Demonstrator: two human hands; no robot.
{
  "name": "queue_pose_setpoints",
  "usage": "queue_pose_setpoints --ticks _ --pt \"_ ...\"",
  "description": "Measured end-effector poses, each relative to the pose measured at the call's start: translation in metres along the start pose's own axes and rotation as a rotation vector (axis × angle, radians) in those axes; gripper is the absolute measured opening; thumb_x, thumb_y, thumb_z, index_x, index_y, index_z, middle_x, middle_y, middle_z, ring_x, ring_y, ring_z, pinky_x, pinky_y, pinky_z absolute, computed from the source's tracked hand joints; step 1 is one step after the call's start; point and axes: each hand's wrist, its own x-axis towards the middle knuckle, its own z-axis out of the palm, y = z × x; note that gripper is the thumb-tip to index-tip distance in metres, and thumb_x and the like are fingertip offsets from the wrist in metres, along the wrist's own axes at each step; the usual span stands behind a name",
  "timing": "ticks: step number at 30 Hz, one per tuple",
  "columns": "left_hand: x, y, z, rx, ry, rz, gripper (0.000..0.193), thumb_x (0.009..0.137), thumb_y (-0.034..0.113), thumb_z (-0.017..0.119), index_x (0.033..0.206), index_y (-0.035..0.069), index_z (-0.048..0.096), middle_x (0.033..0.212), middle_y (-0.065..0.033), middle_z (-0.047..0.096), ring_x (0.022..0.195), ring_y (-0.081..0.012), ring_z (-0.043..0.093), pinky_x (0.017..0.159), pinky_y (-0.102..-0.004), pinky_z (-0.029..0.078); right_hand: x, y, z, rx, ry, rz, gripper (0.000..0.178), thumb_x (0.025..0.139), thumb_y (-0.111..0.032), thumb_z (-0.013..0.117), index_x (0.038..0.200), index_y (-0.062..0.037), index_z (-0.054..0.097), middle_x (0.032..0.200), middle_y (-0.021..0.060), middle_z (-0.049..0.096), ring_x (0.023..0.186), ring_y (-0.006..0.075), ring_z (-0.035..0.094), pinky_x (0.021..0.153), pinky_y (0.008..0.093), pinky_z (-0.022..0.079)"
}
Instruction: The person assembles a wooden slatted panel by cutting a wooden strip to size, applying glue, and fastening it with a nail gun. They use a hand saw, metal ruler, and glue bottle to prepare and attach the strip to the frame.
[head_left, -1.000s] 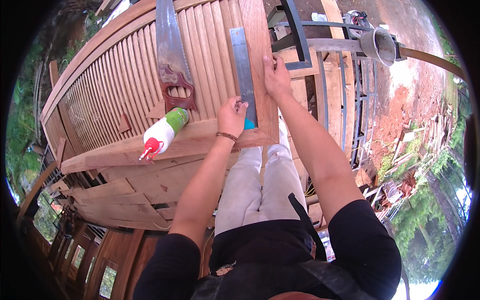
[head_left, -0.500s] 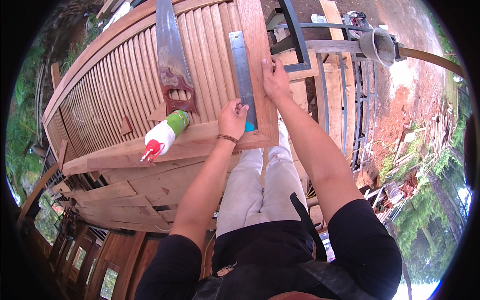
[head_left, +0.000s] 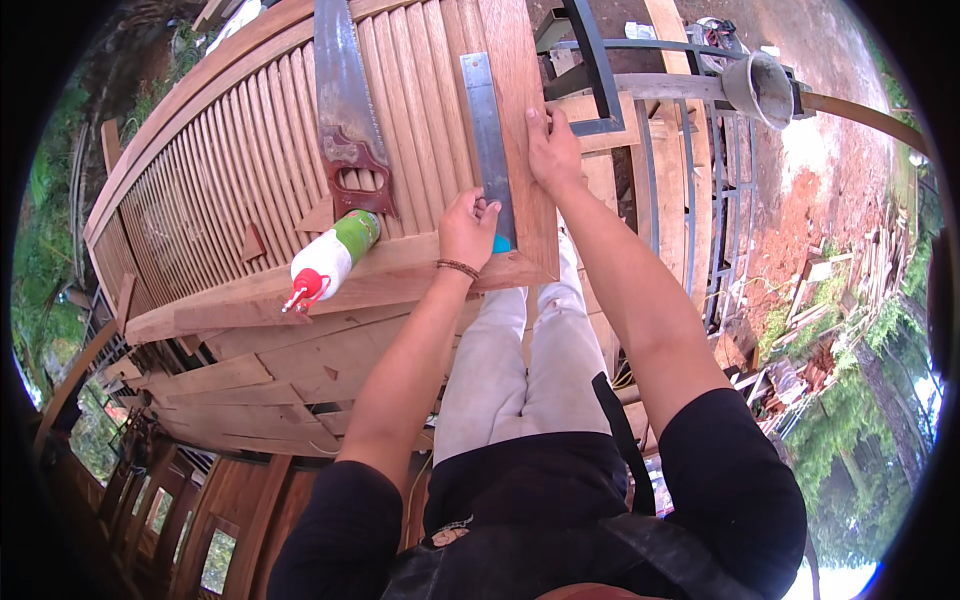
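Note:
A slatted wooden panel (head_left: 508, 90) with a solid frame lies before me. Along the inner side of its right frame member rests a steel ruler-like blade (head_left: 481, 120) with a teal end piece (head_left: 502, 243), apparently a try square. My left hand (head_left: 468, 230) is closed beside that blade, its thumb tip over the metal; whatever the curled fingers hold is hidden. My right hand (head_left: 554, 150) grips the panel's right outer edge, fingertips on the wood. Left of the blade, a handsaw (head_left: 345, 90) with a brown handle lies across the slats. A white and green glue bottle (head_left: 338, 252) with a red cap lies below the handle.
Small triangular wood pieces (head_left: 253, 243) lie on the slats. Beyond the right edge are a dark metal frame (head_left: 597, 70), planks and a grey bucket (head_left: 757, 92). Boards (head_left: 290, 370) spread below the panel at left. Scrap wood (head_left: 830, 310) is piled far right.
The view has shifted slightly. Both hands keep their places on the panel, and the blade, saw and bottle stay where they were.

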Motion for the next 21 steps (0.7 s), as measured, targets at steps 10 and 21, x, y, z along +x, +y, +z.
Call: queue_pose_setpoints --ticks 10,21 --pt "0.0 -0.002 0.002 -0.006 -0.006 0.012 0.032 0.085 0.008 0.077 0.111 -0.007 0.064 0.084 -0.0064 0.064 0.073 -0.0119 0.059 0.069 -0.0265 0.053 0.0 0.0 0.0 -0.021 -0.001 0.008 0.065 0.096 -0.06 0.048 0.131 -0.0052 0.054 0.106 0.0263 0.069 0.103 0.0424 0.066 0.091 0.0484 0.049" --pt "0.012 -0.003 -0.006 0.037 -0.011 0.033 0.027 0.085 0.009 0.075 0.105 -0.006 0.064 0.081 -0.0095 0.064 0.072 -0.0174 0.062 0.068 -0.0314 0.053 0.006 -0.001 0.0 0.003 -0.02 -0.089 0.062 0.098 -0.055 0.048 0.136 -0.0057 0.05 0.113 0.0299 0.066 0.108 0.0463 0.063 0.093 0.0498 0.048"
